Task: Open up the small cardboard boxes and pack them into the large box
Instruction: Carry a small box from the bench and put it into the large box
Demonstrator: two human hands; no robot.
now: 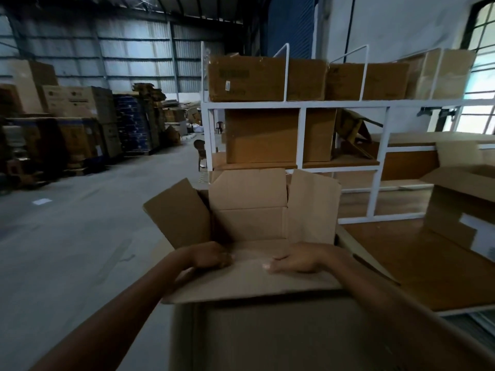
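Observation:
A brown cardboard box [249, 204] stands open in front of me, its left, far and right flaps raised. Its near flap [251, 282] is folded down toward me. My left hand [210, 255] and my right hand [297, 259] both rest palm down on the crease of that near flap, fingers curled over its inner edge. Below the flap a larger cardboard surface [267, 341] fills the bottom of the view. Another open box [463, 207] sits on the wooden table at the right.
A white metal shelf rack [302, 104] holding several closed cardboard boxes stands right behind the box. A wooden table top [417, 255] lies to the right. Open concrete floor [67, 236] spreads to the left, with stacked cartons on pallets [80, 121] along the far wall.

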